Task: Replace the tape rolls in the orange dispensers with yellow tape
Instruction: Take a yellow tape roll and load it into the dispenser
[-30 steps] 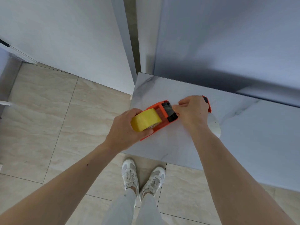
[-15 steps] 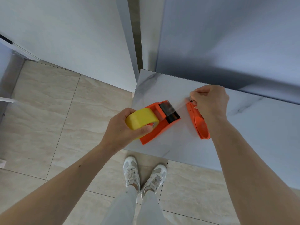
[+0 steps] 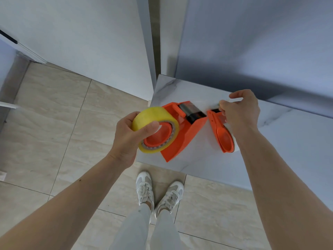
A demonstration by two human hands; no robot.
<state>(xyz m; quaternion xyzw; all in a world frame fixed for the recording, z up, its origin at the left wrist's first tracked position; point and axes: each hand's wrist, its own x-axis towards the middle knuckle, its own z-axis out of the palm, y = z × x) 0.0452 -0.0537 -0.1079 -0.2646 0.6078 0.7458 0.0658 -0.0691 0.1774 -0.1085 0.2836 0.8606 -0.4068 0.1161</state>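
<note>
My left hand [image 3: 129,139] grips the yellow tape roll [image 3: 153,120], which sits around the orange hub of the orange dispenser [image 3: 187,136] at the left edge of the grey marble table [image 3: 292,147]. The dispenser's black roller and toothed blade [image 3: 193,111] point right. My right hand [image 3: 241,112] is closed just right of the blade, its fingertips pinching a faint pale strip that looks like the tape's end. Under that hand a second orange dispenser [image 3: 222,136] stands on edge, with a pale roll mostly hidden behind my wrist.
The table's left corner and front edge run close to the dispensers, and beige floor tiles [image 3: 54,134] and my white shoes [image 3: 158,192] lie below. A grey wall panel [image 3: 252,42] rises behind the table and a white door [image 3: 81,37] stands to the left.
My right hand moved right, away from the first dispenser's blade, uncovering the second dispenser. The left hand tilted the yellow roll and dispenser, so the hub now faces me.
</note>
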